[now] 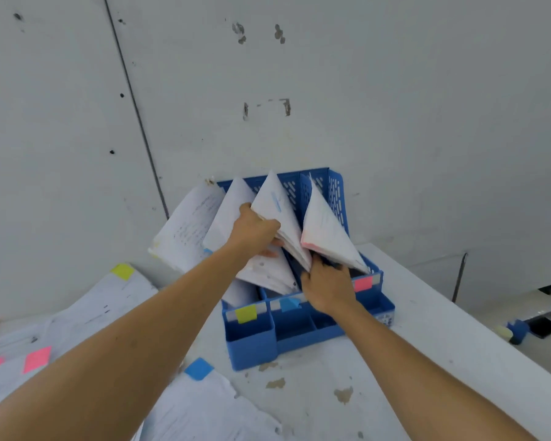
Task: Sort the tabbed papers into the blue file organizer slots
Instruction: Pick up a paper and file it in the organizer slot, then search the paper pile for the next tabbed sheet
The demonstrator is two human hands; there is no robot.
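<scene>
Wall (pixel 363 90): grey, scuffed panels, rising behind the desk.

Desk (pixel 433 354): white, chipped top, carrying everything below.

Loose papers (pixel 86 316): printed sheets lying spread over the desk's left side, well apart from the slots. They are bearing a yellow tab (pixel 122 271), a pink tab (pixel 37 359) and a blue tab (pixel 199 369); more pink is showing at the left edge.

Organizer (pixel 303 329): blue plastic, three slots, standing at the back of the desk with its perforated rear against the wall. Open trays are facing forward.

Left bundle (pixel 185 230): filed in the left slot, leaning out past the organizer's left side.

Middle bundle (pixel 279 208): standing tilted in the middle slot, its corner pointing up.

Right bundle (pixel 328 230): sitting in the right slot, pink-edged, also tilted.

Left hand (pixel 255 232): reaching in from the lower left, thumb and fingers curling round the middle bundle and gripping it.

Right hand (pixel 328 289): back facing up, fingers pushing in between the middle and right bundles at their lower edges. The papers are hiding the fingertips, so whether it is gripping anything cannot be told.

Slot labels along the front rail: yellow label (pixel 246 314) on the left, blue label (pixel 290 303) in the middle, pink label (pixel 362 283) on the right, just beside the right hand.
</scene>
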